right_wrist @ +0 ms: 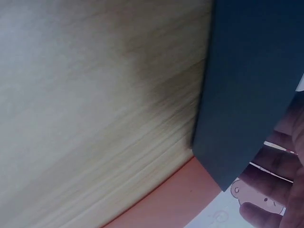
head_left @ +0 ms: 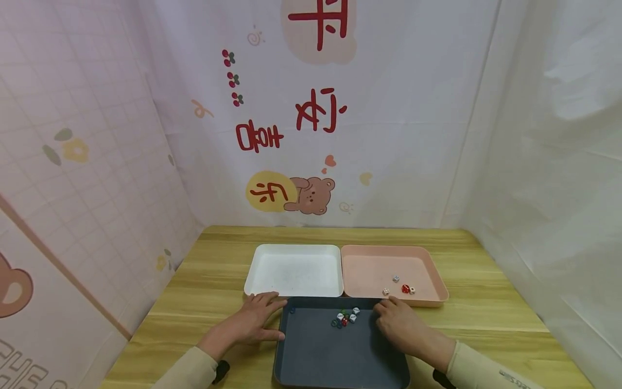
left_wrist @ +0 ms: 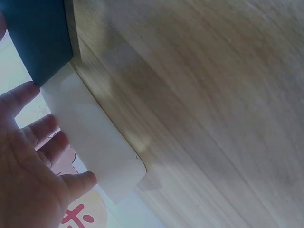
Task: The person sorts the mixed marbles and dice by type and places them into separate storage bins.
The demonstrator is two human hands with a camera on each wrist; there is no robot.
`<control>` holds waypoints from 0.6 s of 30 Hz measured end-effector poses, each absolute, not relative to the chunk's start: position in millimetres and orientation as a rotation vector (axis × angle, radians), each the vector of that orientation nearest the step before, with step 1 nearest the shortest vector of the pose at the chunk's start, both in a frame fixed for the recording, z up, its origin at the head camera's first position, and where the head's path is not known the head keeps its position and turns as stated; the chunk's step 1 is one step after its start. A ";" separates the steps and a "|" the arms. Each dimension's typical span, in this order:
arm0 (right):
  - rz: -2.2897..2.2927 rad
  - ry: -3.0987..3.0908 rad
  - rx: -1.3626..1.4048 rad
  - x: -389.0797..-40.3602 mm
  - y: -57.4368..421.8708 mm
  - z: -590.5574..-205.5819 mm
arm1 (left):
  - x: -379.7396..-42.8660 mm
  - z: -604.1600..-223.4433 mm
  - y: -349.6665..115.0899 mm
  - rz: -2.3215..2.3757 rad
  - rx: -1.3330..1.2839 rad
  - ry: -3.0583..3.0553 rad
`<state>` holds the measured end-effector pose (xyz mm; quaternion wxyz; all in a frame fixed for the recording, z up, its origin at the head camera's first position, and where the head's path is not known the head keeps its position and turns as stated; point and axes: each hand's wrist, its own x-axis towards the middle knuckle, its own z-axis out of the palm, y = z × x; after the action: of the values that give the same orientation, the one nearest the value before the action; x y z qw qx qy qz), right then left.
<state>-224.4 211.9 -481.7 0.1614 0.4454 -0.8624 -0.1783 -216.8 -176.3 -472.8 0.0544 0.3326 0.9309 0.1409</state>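
A dark grey tray (head_left: 340, 356) lies nearest the person, with several small white dice (head_left: 353, 318), a red die (head_left: 345, 321) and small dark green rings (head_left: 334, 323) inside. My left hand (head_left: 255, 319) is spread at its far-left corner, thumb at the left rim and fingertips reaching the white tray's front edge. In the left wrist view, the left hand's fingers (left_wrist: 26, 97) lie along the dark and white rims. At the far-right corner rests my right hand (head_left: 400, 327), its fingers (right_wrist: 268, 178) extended over the dark tray's rim in the right wrist view.
Behind the dark tray stand a white tray (head_left: 293, 270) and, to its right, a pink tray (head_left: 374, 262) holding white dice (head_left: 396, 279) and a red die (head_left: 405, 289). All sit on a wood-grain table (head_left: 223, 254). Printed white curtains (head_left: 398, 108) surround it.
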 end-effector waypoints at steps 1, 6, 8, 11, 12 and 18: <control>-0.489 -2.471 1.269 -224.8 211.1 -480.5 | -216.7 -472.7 -176.3 0.425 1.007 2.828; -0.371 -2.507 1.254 -226.3 207.6 -475.8 | -216.7 -471.6 -176.0 0.400 0.971 2.824; -0.319 -2.519 1.246 -226.7 206.3 -473.4 | -217.5 -471.2 -175.8 0.402 0.967 2.818; -0.219 -2.553 1.220 -227.6 203.2 -467.9 | -218.2 -471.0 -175.7 0.414 0.965 2.810; -0.186 -2.568 1.207 -228.0 202.1 -466.0 | -218.4 -471.3 -176.0 0.412 0.962 2.808; -0.019 -2.595 1.135 -232.9 198.5 -455.7 | -219.3 -472.3 -178.1 0.394 0.960 2.812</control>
<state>-232.9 198.5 -455.7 0.1540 0.3961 -0.9052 -0.0067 -219.3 -178.1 -472.3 0.0722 0.3193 0.9358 0.1311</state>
